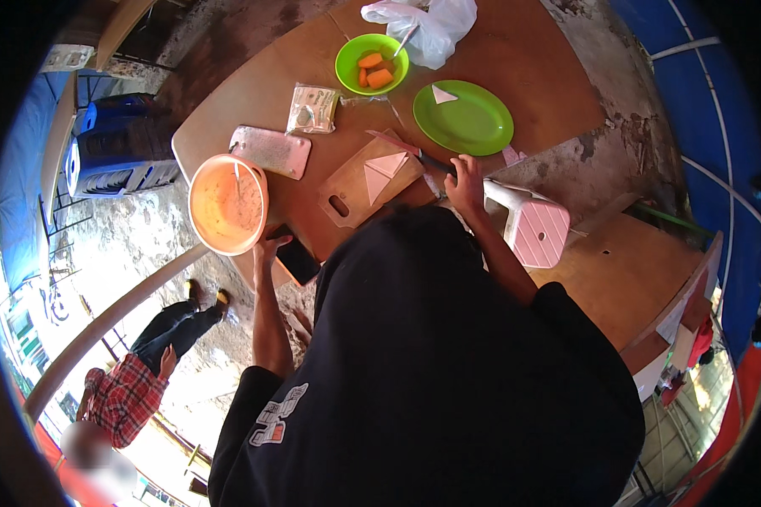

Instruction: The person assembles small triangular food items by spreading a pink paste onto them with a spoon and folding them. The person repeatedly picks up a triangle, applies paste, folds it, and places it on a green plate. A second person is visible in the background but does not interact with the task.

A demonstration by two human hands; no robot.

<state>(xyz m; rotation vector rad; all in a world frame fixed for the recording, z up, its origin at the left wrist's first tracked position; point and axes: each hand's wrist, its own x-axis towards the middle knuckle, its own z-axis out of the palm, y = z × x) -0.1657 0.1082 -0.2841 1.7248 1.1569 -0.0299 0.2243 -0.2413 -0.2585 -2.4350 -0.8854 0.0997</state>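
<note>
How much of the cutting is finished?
Done: one cut triangular piece already lies on the green plate. In hand: the right hand holds a knife beside the wooden cutting board, where pale triangular slices sit. The left hand rests by a black phone. Left: the slices on the board are not yet on the plate, and orange chunks wait in the green bowl.

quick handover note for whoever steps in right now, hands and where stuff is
Left hand: resting at the table edge, touching the black phone, beside the orange bowl.
Right hand: grip closed on the knife, blade by the wooden cutting board.
On the board: folded pale wrapper triangles.
Done: one triangle piece lies on the green plate; orange pieces sit in the green bowl.
Left: the pieces on the board are not yet on the plate.
</note>
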